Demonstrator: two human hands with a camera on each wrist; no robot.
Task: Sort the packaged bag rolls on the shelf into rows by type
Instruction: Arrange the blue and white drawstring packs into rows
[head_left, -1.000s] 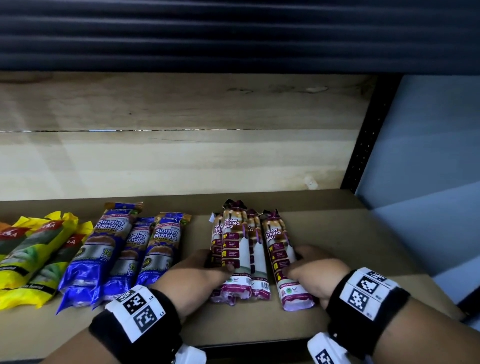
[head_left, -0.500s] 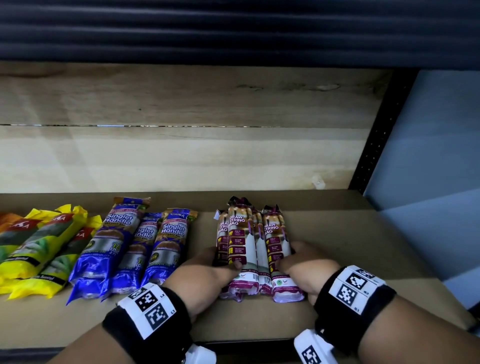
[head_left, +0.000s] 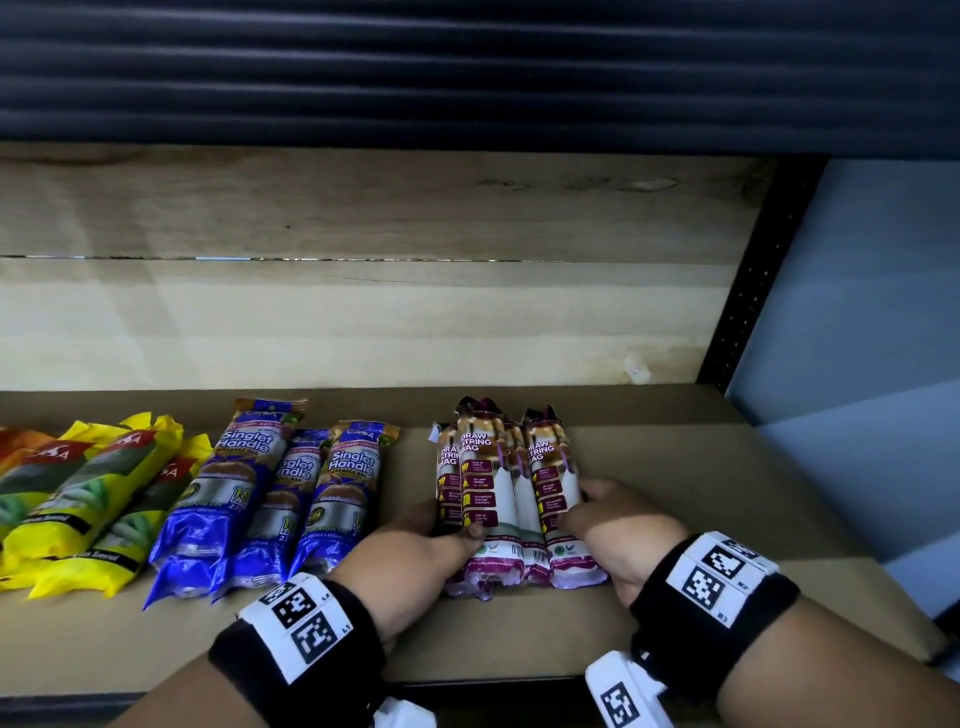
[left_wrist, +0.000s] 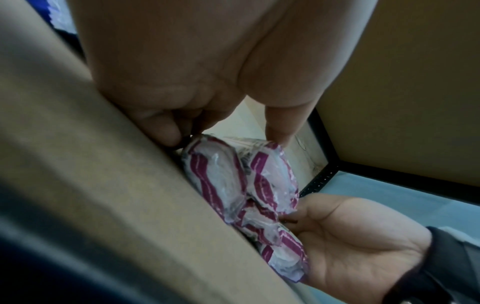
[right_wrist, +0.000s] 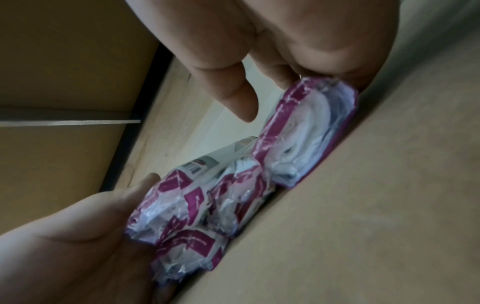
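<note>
Shelf: brown board (head_left: 675, 467) with a pale wood back panel; every pack lies flat on it, long axis running near to far.
Drawstring packs: maroon-and-white bundle (head_left: 498, 499) sits right of centre, between your 2 hands; you can count 4 packs, one riding on top of the others.
Left hand: your left hand (head_left: 415, 551) cups the bundle's left side, thumb laid across the top pack, fingers curled against the leftmost one; the left wrist view shows the thumb tip on a pack end (left_wrist: 262, 181).
Right hand: your right hand (head_left: 618, 530) presses the bundle's right side, fingers curled round the outer pack, thumb on its top face; in the right wrist view that pack's sealed end (right_wrist: 309, 133) lies under your fingers.
Singlet handle packs: 3 blue packs (head_left: 270, 493) lie side by side just left of your left hand, apart from the maroon bundle.
Yellow packs: yellow-and-green packs (head_left: 93, 499) lie at the far left, angled slightly, touching one another; the left edge of the view cuts them off, so you cannot count them.
Upright: black perforated post (head_left: 748, 291) stands at the shelf's far right corner.
</note>
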